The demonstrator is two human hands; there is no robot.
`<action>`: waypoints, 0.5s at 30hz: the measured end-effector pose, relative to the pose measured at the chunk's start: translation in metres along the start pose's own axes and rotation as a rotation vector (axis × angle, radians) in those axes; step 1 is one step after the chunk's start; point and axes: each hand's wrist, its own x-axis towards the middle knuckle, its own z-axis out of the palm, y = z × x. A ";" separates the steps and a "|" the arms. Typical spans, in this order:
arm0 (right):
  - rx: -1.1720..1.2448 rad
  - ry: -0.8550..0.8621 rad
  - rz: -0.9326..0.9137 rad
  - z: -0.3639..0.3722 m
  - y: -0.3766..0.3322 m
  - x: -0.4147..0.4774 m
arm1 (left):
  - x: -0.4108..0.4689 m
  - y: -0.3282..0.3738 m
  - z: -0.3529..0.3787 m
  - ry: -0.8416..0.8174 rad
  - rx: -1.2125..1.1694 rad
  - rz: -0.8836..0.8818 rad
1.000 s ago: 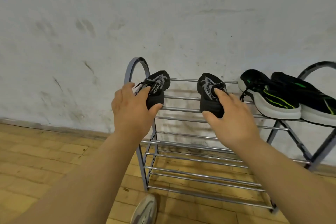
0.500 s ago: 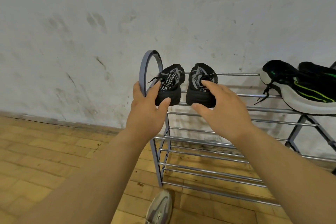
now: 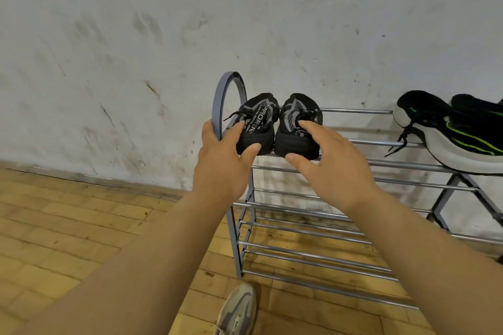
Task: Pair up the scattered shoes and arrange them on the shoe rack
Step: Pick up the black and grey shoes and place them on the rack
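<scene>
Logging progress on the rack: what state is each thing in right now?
left black shoe: on top shelf, against its mate, gripped by left hand
right black shoe: on top shelf, gripped by right hand
green-striped sneakers: side by side on top shelf, untouched
grey shoe: on floor

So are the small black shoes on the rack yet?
On: left black shoe and right black shoe sit upright, together, on the rack's top bars.
</scene>
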 end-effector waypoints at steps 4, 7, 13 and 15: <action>-0.068 -0.037 0.003 0.001 -0.001 -0.003 | 0.000 -0.002 0.001 -0.004 -0.033 0.004; -0.056 -0.112 0.013 -0.004 -0.001 -0.004 | -0.002 0.001 -0.001 -0.040 -0.065 -0.016; -0.071 -0.072 -0.101 -0.053 -0.003 -0.037 | -0.039 0.018 -0.018 -0.078 -0.093 -0.045; -0.124 -0.163 -0.157 -0.065 0.007 -0.057 | -0.053 0.028 -0.024 -0.102 -0.076 -0.030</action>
